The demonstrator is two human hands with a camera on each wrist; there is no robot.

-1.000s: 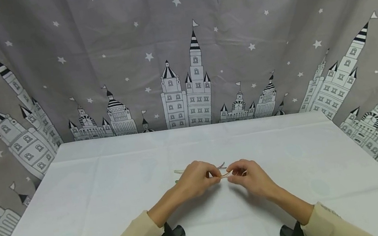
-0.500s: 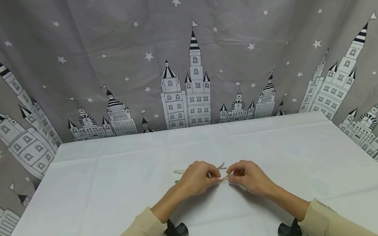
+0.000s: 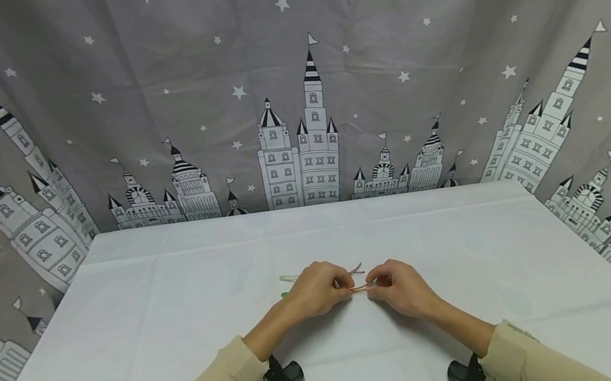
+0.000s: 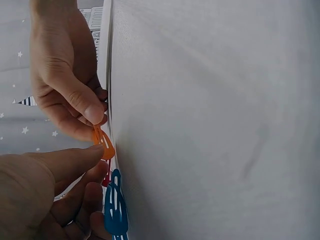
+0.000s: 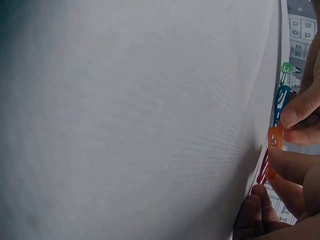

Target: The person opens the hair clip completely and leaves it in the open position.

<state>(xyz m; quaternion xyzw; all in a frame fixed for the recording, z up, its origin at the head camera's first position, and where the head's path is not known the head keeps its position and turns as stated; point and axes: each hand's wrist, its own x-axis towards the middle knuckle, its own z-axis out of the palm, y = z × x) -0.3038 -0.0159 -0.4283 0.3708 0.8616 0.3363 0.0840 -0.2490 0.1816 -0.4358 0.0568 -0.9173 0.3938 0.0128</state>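
Observation:
An orange snap hair clip [image 4: 104, 144] spans the small gap between my two hands. My left hand [image 3: 317, 291] pinches one end of it between thumb and fingers. The other end is pinched by my right hand [image 3: 399, 287], whose fingertips cover it. A blue hair clip [image 4: 116, 212] lies beside my left fingers, with a green hair clip [image 5: 285, 70] beyond it in the right wrist view. Behind the orange clip a red hair clip [image 5: 263, 167] shows in part. Whether the clips are linked I cannot tell.
A white cloth covers the table [image 3: 185, 340]. Just past my left hand lies a pale thin piece [image 3: 288, 279], partly hidden by it. A grey curtain [image 3: 189, 50] printed with castles and stars hangs behind the table. Black cameras [image 3: 286, 376] sit at both wrists.
Both hands have stayed almost in place. The orange hair clip between them lies a little flatter, and its two parts look closer together than a second ago.

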